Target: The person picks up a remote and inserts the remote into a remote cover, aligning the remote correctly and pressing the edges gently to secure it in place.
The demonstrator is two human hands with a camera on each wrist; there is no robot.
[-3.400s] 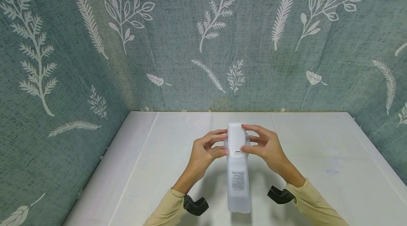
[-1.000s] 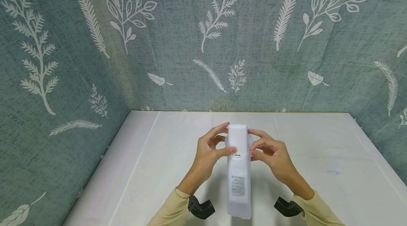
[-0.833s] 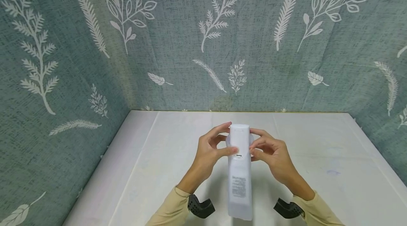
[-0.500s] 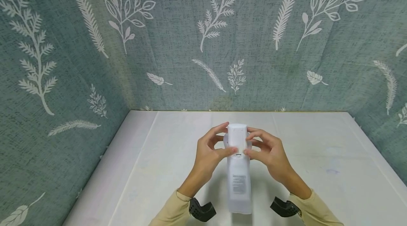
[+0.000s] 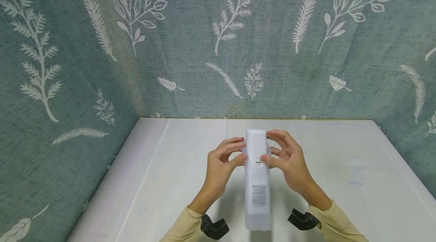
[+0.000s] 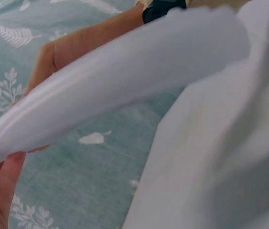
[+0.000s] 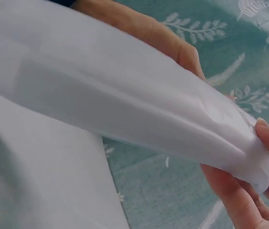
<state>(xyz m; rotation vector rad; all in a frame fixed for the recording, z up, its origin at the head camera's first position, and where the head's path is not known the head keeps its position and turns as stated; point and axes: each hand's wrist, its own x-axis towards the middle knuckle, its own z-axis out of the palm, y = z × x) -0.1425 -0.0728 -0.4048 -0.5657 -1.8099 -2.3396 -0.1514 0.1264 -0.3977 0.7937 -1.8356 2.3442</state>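
Note:
A long white plastic device (image 5: 256, 143) stands out toward me over the table, its lower length inside a frosted plastic sleeve (image 5: 257, 213). Small printed text shows on that length, and a small slot sits higher up. Part of a rounded piece shows behind its upper end. My left hand (image 5: 218, 164) grips the left side, thumb at the edge and fingers reaching behind. With the thumb on the front by the slot, my right hand (image 5: 289, 159) holds the right side, its index finger at the top corner. Both wrist views show the smooth sleeve (image 7: 124, 90) running to the fingertips.
The white-covered table (image 5: 163, 181) has a faint bluish mark on the right. Green leaf-patterned cloth (image 5: 190, 45) hangs along its back and sides. Each wrist carries a black camera mount (image 5: 214, 227).
My left thumb has slid off the device's front to its left edge. My right thumb has come onto the front beside the slot, and my right index finger has risen to the top corner.

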